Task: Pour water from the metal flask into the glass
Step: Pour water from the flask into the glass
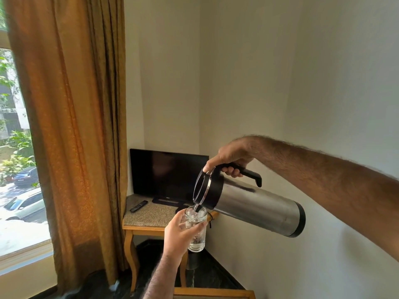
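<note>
My right hand [230, 160] grips the black handle of the metal flask [259, 207], thumb pressed on its black lid. The flask is tipped nearly level, spout down to the left, base out to the right. A thin stream of water runs from the spout into a clear glass [197, 231]. My left hand [180, 233] holds that glass upright in the air just under the spout. The glass is mostly full of bubbling water. My fingers hide its left side.
Behind the glass stands a small wooden table with a speckled stone top [149, 214], carrying a dark TV [168, 174] and a remote [138, 206]. An orange curtain [71, 126] hangs at the left beside a window. A white wall corner runs behind the flask.
</note>
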### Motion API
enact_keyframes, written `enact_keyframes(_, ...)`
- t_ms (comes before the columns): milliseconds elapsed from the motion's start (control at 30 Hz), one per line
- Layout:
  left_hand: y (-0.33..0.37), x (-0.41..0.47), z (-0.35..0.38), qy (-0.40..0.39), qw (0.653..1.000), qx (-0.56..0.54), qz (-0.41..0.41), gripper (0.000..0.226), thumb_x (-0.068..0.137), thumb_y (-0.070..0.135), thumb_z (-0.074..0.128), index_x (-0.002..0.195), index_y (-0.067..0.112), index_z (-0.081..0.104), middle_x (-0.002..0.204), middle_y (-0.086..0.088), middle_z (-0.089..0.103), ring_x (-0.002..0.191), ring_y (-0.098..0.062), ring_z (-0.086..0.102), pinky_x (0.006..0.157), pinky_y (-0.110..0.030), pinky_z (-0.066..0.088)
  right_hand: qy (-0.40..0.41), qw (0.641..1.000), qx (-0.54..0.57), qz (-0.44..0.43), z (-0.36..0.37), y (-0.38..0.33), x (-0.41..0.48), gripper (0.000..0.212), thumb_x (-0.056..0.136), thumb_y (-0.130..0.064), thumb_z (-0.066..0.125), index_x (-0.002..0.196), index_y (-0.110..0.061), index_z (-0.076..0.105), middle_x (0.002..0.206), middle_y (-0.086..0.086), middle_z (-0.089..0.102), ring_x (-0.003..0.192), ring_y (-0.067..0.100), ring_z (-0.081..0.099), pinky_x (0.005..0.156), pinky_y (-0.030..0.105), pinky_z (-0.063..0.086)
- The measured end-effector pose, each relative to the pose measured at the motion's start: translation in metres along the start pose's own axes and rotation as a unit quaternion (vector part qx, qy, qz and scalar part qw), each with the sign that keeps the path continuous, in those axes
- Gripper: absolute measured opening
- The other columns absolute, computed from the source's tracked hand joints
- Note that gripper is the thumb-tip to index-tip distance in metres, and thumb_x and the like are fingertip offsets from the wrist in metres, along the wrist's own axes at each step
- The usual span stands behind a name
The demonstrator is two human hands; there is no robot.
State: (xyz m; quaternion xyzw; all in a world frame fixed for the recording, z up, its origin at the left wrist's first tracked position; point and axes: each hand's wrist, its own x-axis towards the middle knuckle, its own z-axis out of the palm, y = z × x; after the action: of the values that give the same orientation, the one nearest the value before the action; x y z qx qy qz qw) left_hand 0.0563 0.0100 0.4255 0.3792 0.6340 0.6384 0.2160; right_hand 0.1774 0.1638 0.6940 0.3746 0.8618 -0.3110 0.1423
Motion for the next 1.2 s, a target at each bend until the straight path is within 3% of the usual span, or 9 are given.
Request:
enact_keyframes(333, -0.001, -0.001, 0.002, 0.002, 1.000, -0.012, -0.004, 0.050, 0.077, 0.022, 0.095, 0.121, 0.025, 0.071, 0.110, 0.004, 0.083, 0.092, -0.003, 0.082, 0.072, -0.017, 0.061, -0.006, 0.993, 0.110, -0.045, 0.011, 0.057, -0.001, 0.053, 0.084, -0.063, 0.072, 0.062, -0.018, 0.052, 0.062, 0.001, 0.046, 0.055, 0.017, 0.046, 0.060, 0.030, 0.045)
enact_keyframes(467, -0.006, -0.002, 0.002, 0.005, 1.000, -0.005, 0.003, 0.048, 0.079, 0.018, 0.093, 0.121, 0.023, 0.071, 0.109, 0.002, 0.084, 0.092, -0.005, 0.083, 0.068, -0.017, 0.063, 0.042, 0.975, 0.216, -0.043, 0.029, 0.091, -0.002, 0.069, 0.076, -0.083, 0.063, 0.057, -0.018, 0.050, 0.060, 0.003, 0.044, 0.054, 0.019, 0.044, 0.062, 0.031, 0.045)
enact_keyframes(567, -0.011, -0.002, 0.003, 0.009, 1.000, 0.005, 0.004, 0.049, 0.077, 0.021, 0.095, 0.120, 0.025, 0.071, 0.110, 0.004, 0.083, 0.095, -0.006, 0.082, 0.072, -0.018, 0.063, 0.084, 0.941, 0.321, -0.063, 0.051, 0.120, 0.004, 0.078, 0.085, -0.087, 0.042, 0.056, -0.015, 0.048, 0.057, 0.005, 0.041, 0.052, 0.022, 0.041, 0.059, 0.033, 0.042)
enact_keyframes(667, -0.017, -0.002, 0.002, 0.019, 0.999, 0.027, 0.002, 0.050, 0.075, 0.028, 0.097, 0.119, 0.027, 0.073, 0.110, 0.008, 0.082, 0.100, -0.001, 0.078, 0.073, -0.010, 0.058, 0.159, 0.891, 0.416, -0.090, 0.083, 0.145, 0.014, 0.059, 0.103, -0.053, 0.042, 0.062, -0.013, 0.049, 0.055, 0.005, 0.039, 0.048, 0.021, 0.037, 0.055, 0.034, 0.034)
enact_keyframes(800, -0.031, -0.005, 0.005, 0.013, 0.999, 0.038, -0.004, 0.054, 0.075, 0.020, 0.097, 0.122, 0.024, 0.071, 0.114, 0.011, 0.076, 0.095, 0.016, 0.070, 0.070, 0.002, 0.051, 0.253, 0.810, 0.515, -0.123, 0.133, 0.166, 0.030, 0.033, 0.106, -0.024, 0.044, 0.079, -0.008, 0.057, 0.055, 0.002, 0.044, 0.050, 0.015, 0.032, 0.051, 0.030, 0.027)
enact_keyframes(867, -0.041, -0.008, 0.007, 0.010, 0.999, 0.043, -0.008, 0.057, 0.075, 0.020, 0.097, 0.123, 0.029, 0.069, 0.116, 0.010, 0.075, 0.094, 0.016, 0.071, 0.071, -0.003, 0.055, 0.287, 0.776, 0.548, -0.123, 0.159, 0.173, 0.036, 0.036, 0.106, -0.022, 0.046, 0.075, -0.009, 0.057, 0.056, 0.003, 0.044, 0.050, 0.015, 0.032, 0.054, 0.031, 0.027)
enact_keyframes(967, -0.065, -0.012, 0.009, 0.016, 0.999, 0.047, -0.014, 0.057, 0.073, 0.027, 0.098, 0.118, 0.045, 0.066, 0.116, 0.009, 0.077, 0.088, -0.010, 0.081, 0.070, -0.020, 0.064, 0.331, 0.745, 0.569, -0.108, 0.200, 0.186, 0.048, 0.046, 0.106, -0.026, 0.049, 0.062, -0.013, 0.054, 0.053, 0.002, 0.046, 0.050, 0.014, 0.035, 0.057, 0.033, 0.030)
enact_keyframes(1100, -0.107, -0.019, 0.015, 0.030, 0.997, 0.063, -0.036, 0.068, 0.067, 0.045, 0.096, 0.128, 0.035, 0.069, 0.119, 0.012, 0.077, 0.105, -0.017, 0.078, 0.084, -0.035, 0.068, 0.352, 0.703, 0.614, -0.075, 0.248, 0.205, 0.069, 0.044, 0.107, -0.026, 0.047, 0.066, -0.011, 0.051, 0.053, 0.000, 0.046, 0.051, 0.013, 0.038, 0.059, 0.033, 0.032)
enact_keyframes(1200, -0.152, -0.025, 0.015, 0.036, 0.994, 0.086, -0.057, 0.065, 0.072, 0.027, 0.099, 0.130, 0.023, 0.068, 0.119, 0.009, 0.075, 0.110, -0.006, 0.074, 0.083, -0.021, 0.064, 0.348, 0.689, 0.635, -0.050, 0.286, 0.225, 0.094, 0.043, 0.107, -0.024, 0.046, 0.065, -0.011, 0.050, 0.053, 0.001, 0.048, 0.052, 0.015, 0.038, 0.058, 0.034, 0.031)
